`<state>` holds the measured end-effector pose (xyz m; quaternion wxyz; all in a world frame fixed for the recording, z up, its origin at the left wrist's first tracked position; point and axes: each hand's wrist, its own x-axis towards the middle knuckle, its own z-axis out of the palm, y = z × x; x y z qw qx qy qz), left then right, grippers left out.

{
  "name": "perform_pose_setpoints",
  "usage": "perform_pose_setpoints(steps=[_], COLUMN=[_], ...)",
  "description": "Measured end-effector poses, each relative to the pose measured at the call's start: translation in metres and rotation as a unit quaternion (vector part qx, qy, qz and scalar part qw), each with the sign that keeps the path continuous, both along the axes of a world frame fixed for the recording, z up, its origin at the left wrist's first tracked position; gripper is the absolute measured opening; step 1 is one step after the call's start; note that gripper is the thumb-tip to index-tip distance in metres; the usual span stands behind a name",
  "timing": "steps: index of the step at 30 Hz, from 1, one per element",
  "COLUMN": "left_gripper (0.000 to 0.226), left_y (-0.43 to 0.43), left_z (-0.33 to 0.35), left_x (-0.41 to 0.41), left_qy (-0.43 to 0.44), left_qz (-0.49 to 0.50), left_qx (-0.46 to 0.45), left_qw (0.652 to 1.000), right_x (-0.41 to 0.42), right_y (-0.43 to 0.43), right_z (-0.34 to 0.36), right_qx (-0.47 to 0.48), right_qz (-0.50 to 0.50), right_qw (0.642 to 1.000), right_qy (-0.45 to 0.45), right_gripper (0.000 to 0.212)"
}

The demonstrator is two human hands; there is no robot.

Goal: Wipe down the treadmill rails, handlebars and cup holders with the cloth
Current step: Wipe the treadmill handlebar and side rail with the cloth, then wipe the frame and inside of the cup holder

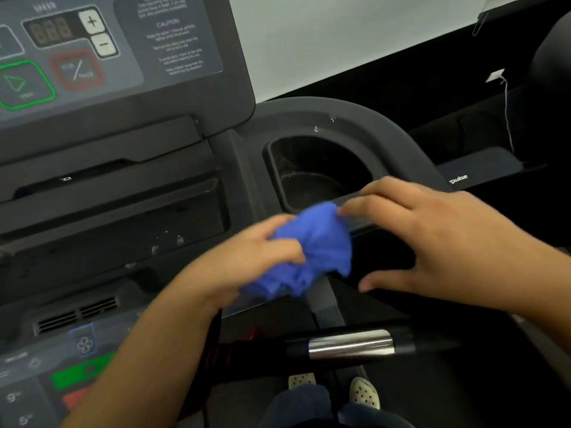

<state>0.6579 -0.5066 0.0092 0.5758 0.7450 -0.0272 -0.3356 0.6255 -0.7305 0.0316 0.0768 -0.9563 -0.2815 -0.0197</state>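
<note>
At the treadmill's right side, one blue cloth point(312, 248) is bunched in the left hand point(256, 257), fingers curled round it, at 6 o'clock of the single cup holder point(321, 156). The right hand point(432, 239) is spread wide, one fingertip touching the cloth's top. One handlebar point(349, 345) and two white shoes point(364, 392) lie at 6 o'clock. The console point(173, 41) at 10 o'clock reads "CAUTION", "+", "−"; "pulse" shows at 3 o'clock.

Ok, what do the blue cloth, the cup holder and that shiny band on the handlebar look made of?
Blue cloth: soft fabric, matte, bunched into folds. Cup holder: moulded dark plastic probably, matte, smooth rounded rim. Handlebar band: likely polished metal, bright streaked reflections.
</note>
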Motion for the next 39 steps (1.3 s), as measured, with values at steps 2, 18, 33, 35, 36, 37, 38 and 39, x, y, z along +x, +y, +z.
perform_pose_setpoints(steps=[2,18,33,35,36,37,38,39], left_gripper=[0.025,0.066,0.076,0.065,0.061,0.060,0.061,0.061], left_y=[-0.004,-0.082,-0.088,-0.092,-0.095,-0.096,-0.098,-0.100], left_z=[0.005,-0.038,-0.033,-0.034,-0.037,-0.039,-0.041,-0.042], left_x=[0.022,0.200,0.216,0.218,0.217,0.216,0.216,0.215], left_qy=[-0.027,-0.433,-0.342,-0.364,-0.379,-0.391,-0.397,-0.399], left_qz=[0.119,0.270,-0.193,-0.188,-0.186,-0.187,-0.190,-0.193], left_qx=[-0.011,0.320,0.237,0.294,0.323,0.344,0.357,0.361], left_qw=[0.993,0.799,0.889,0.864,0.847,0.833,0.824,0.821], right_x=[0.000,-0.011,-0.009,-0.009,-0.009,-0.009,-0.009,-0.009], right_y=[-0.024,-0.058,-0.063,-0.064,-0.064,-0.064,-0.064,-0.064], right_z=[-0.012,-0.075,-0.079,-0.079,-0.079,-0.079,-0.079,-0.080], right_qx=[-0.040,-0.180,-0.151,-0.148,-0.146,-0.144,-0.141,-0.137], right_qz=[-0.084,-0.130,-0.099,-0.098,-0.096,-0.096,-0.096,-0.097], right_qw=[0.996,0.975,0.983,0.984,0.984,0.985,0.985,0.986], right_qy=[0.005,0.028,0.029,0.032,0.031,0.027,0.023,0.022], right_gripper=[0.075,0.088,0.094,0.095,0.094,0.094,0.093,0.092])
